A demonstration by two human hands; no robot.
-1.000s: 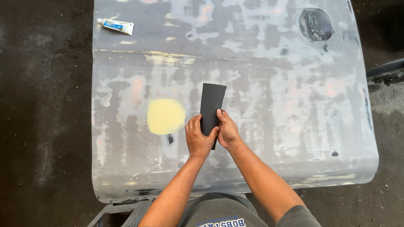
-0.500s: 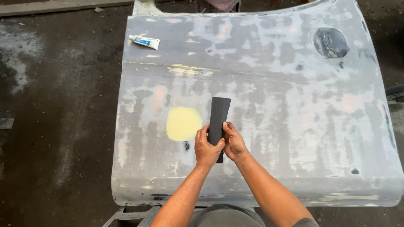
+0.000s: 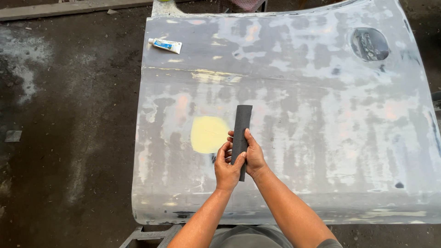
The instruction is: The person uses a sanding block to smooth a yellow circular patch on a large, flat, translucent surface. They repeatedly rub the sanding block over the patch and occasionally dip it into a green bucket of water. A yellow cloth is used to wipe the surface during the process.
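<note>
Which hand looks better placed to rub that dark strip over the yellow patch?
Probably the left hand: it grips the dark strip on the side facing the yellow patch. The right hand holds the strip's far side.

Between the fingers of both hands stands a strip of sandpaper, dark grey, matt and finely gritty. Beneath the fingers lies a sheet-metal car body panel, sanded dull, its grey primer blotched with paler bare patches. Just left of the fingers is a matt, pale yellow patch of body filler. Well beyond the fingertips rests a small glossy tube. The floor is rough, dark concrete.
</note>
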